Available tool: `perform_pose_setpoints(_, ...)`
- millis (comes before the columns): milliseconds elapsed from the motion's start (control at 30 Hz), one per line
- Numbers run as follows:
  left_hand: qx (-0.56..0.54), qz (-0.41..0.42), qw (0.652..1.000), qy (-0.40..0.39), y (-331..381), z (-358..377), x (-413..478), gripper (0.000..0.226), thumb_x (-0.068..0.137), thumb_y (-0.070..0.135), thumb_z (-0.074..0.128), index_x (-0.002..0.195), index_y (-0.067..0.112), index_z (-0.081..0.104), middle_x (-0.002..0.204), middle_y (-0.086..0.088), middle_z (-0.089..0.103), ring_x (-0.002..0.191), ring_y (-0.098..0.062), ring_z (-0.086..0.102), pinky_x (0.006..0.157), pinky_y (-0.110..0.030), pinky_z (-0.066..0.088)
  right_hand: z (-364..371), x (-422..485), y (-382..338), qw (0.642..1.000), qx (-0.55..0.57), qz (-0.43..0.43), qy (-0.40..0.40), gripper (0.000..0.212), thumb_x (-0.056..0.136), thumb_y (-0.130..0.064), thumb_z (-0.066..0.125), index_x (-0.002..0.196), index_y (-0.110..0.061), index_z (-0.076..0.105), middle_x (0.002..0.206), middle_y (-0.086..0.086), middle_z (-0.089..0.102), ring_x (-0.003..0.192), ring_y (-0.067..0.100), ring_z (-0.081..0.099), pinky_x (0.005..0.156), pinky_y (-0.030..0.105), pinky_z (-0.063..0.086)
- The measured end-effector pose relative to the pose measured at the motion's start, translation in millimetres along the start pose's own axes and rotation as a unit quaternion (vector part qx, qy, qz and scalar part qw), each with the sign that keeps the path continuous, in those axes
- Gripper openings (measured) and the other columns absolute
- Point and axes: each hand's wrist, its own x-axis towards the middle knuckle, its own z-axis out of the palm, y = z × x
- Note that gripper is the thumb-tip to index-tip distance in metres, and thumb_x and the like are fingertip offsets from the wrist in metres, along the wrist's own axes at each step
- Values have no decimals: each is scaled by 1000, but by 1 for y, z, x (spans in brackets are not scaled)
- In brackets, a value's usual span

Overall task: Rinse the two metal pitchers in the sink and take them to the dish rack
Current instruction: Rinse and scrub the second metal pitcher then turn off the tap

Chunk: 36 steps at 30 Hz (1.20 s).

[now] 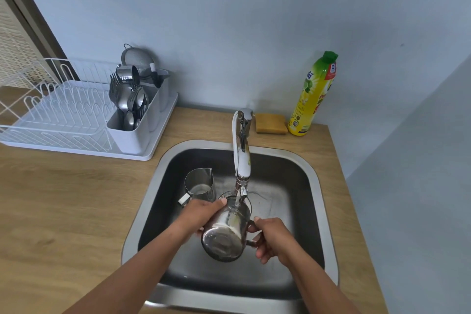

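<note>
A metal pitcher (225, 233) was tilted over the sink (314, 176), its mouth under the tap (240, 158) where water ran in. The left hand (204, 214) was wrapped around its body, and the right hand (270, 238) was closed on its handle. The second pitcher (200, 185) stood upright in the sink's back left. On the bench (63, 199), the rack (76, 112) sat left, a sponge (270, 123) and bottle (313, 95) behind.

The wooden counter (63, 199) carries a dish rack (76, 120), sponge (270, 123), soap bottle (313, 94) and inset sink (316, 176).
</note>
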Motion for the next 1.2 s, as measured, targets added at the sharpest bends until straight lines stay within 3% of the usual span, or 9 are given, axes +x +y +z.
perform_pose_setpoints(133,-11,0,997,-71,-4,-3,-3,36,83,50,70,102,19,72,96,-5,77,88,-21,73,74,-39,62,-1,-7,-4,1000,-11,-4,-22,34,103,-33,36,106,-5,55,59,9,61,53,32,68,39,26,48)
perform_pose_setpoints(333,-43,-22,992,-115,-17,1,-7,59,69,35,86,118,15,58,109,-15,73,107,-32,69,83,-45,59,-6,-17,-13,989,-134,-50,22,28,99,-39,41,98,-19,59,72,6,59,55,25,63,41,25,47)
perform_pose_setpoints(433,-57,-21,990,-127,-16,5,-9,69,61,30,86,120,15,55,114,-12,71,110,-29,67,88,-47,57,-12,-21,-18,977,-190,-78,56,24,96,-40,44,97,-23,60,78,3,61,62,23,64,45,27,50)
perform_pose_setpoints(533,-69,-18,986,-148,-13,10,-9,65,71,15,87,124,13,49,113,-9,71,106,-22,69,89,-46,56,-15,-28,-24,961,-237,-112,86,19,93,-39,46,96,-28,62,81,-4,63,74,22,65,51,30,54)
perform_pose_setpoints(633,-61,-3,987,-150,-9,17,-9,62,75,5,82,125,14,46,110,-3,67,97,-15,69,89,-43,57,-19,-31,-27,948,-255,-150,117,16,91,-40,50,86,-32,63,75,-10,65,74,17,64,70,37,57)
perform_pose_setpoints(767,-61,50,990,-113,-4,24,-9,66,71,-3,82,122,19,45,116,0,62,101,-21,70,87,-41,58,-24,-32,-27,937,-263,-186,133,15,92,-34,55,81,-29,64,80,-5,68,76,16,64,72,34,51)
perform_pose_setpoints(900,-61,121,989,-60,-1,30,-5,71,66,-9,83,119,21,46,112,7,63,92,-1,67,68,-12,54,-29,-23,-23,932,-248,-225,140,11,93,-26,60,83,-30,62,89,2,65,71,9,58,62,25,43)
perform_pose_setpoints(1067,29,188,980,58,-1,27,3,77,62,8,90,122,33,48,116,18,61,113,-7,61,90,-24,52,-22,-10,-17,952,-144,-235,136,27,93,-12,61,75,-33,61,96,10,60,78,17,61,82,40,58)
perform_pose_setpoints(1200,118,237,957,123,5,15,-6,78,62,24,91,119,46,42,118,21,59,111,-3,58,92,-34,55,-10,-3,-15,965,-34,-229,119,22,95,-4,57,84,-20,66,85,0,64,81,17,65,88,38,58)
